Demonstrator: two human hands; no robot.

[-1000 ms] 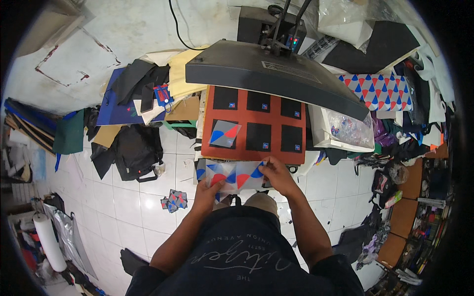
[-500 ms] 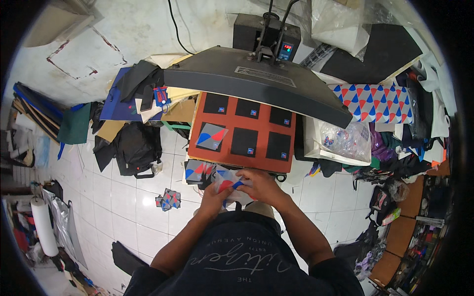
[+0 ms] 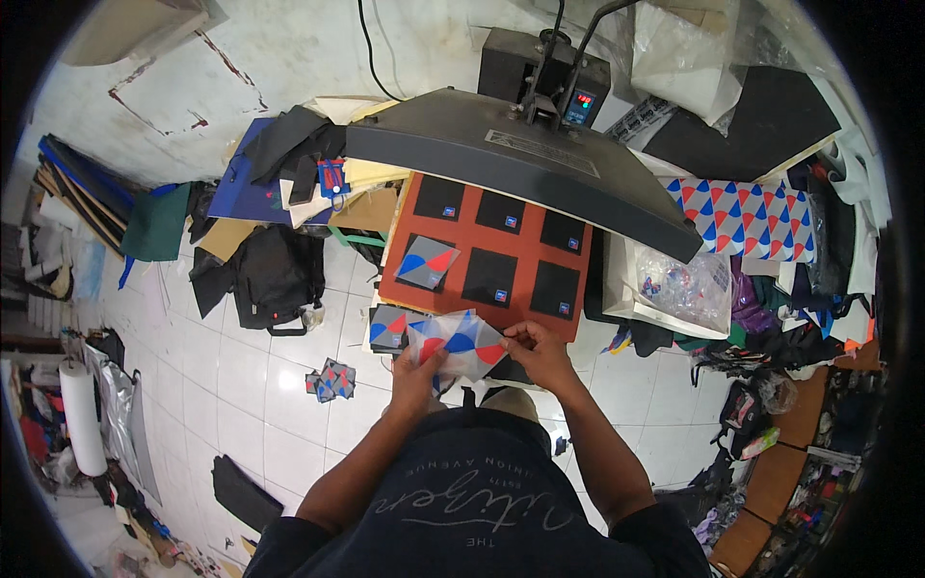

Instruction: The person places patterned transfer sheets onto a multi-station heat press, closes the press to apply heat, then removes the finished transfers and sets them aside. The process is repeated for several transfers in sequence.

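Note:
Between my hands stretches a translucent sheet [image 3: 470, 339] printed with red and blue rounded shapes. My left hand [image 3: 414, 378] grips its left end, thumb on top. At its right corner, my right hand [image 3: 541, 354] pinches the edge. Just beyond lies the red-brown lower platen [image 3: 462, 231] of a heat press, bearing several black squares [image 3: 489, 276] with small coloured logos. A grey, red and blue patterned piece [image 3: 426, 263] rests askew over the near-left square. Beside my left hand, a stack of patterned pieces [image 3: 388, 328] sits at the platen's near edge.
The press's dark upper plate [image 3: 520, 164] is raised over the platen's far part. A white box [image 3: 665, 289] with plastic-wrapped items and a patterned roll [image 3: 742, 220] stand right. On the tiled floor lie patterned pieces [image 3: 332, 380] and a black backpack [image 3: 279, 279].
My hands have moved apart, and the sheet, bunched between them before, is now spread out. The whole view has shifted slightly.

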